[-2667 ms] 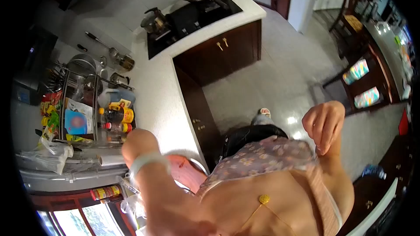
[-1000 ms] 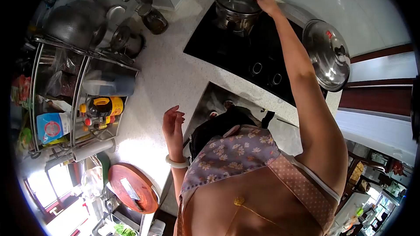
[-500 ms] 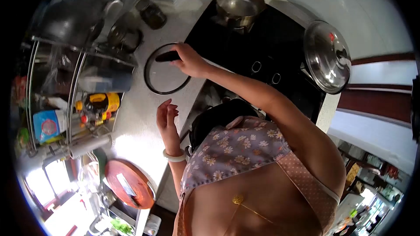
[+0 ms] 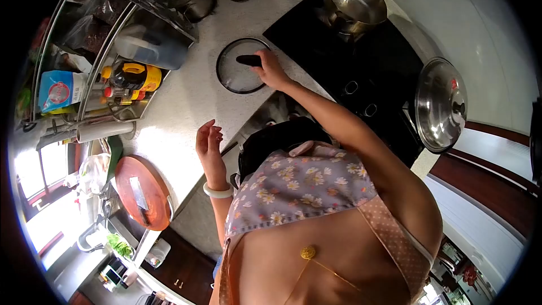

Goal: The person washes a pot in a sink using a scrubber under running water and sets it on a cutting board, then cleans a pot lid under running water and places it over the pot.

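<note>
The right hand (image 4: 274, 72) grips the lid (image 4: 232, 74) at the white counter (image 4: 192, 104) (black stove (image 4: 384, 73) near); the left hand (image 4: 210, 149) curls loosely.

"What's on your feed?"

"From my remote seat, through the head camera, I see one round, clear glass lid (image 4: 240, 78) with a thin dark rim (image 4: 219, 73)."

"And on top?"

"A dark, elongated handle (image 4: 247, 60), with a grip on one end."

"How does it lie?"

"Handle side up and roughly level, over the pale counter (image 4: 197, 99), just beside the black cooktop (image 4: 302, 31). I can't tell whether its rim touches the surface."
</note>
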Demonstrator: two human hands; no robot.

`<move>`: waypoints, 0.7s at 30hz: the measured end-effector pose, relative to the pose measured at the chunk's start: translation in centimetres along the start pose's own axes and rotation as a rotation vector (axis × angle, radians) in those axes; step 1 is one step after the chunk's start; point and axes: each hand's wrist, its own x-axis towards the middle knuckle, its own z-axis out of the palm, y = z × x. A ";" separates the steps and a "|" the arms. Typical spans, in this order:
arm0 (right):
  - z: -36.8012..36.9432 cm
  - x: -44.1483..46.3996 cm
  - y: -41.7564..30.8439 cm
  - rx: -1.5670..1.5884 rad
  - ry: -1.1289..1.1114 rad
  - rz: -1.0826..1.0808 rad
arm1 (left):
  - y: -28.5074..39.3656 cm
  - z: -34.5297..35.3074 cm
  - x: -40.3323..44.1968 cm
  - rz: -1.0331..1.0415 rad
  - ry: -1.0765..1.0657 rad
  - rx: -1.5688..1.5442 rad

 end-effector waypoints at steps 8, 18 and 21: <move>-14.5 -5.6 0.5 1.534 -0.019 0.827 | -1.8 -0.6 -0.4 -0.045 0.042 0.019; -17.9 0.7 1.6 1.412 0.577 0.897 | -2.7 -0.8 -6.4 -0.002 0.214 -0.015; -19.2 -0.5 0.0 1.399 0.468 0.846 | -3.2 -3.7 -9.3 -0.054 0.378 -0.052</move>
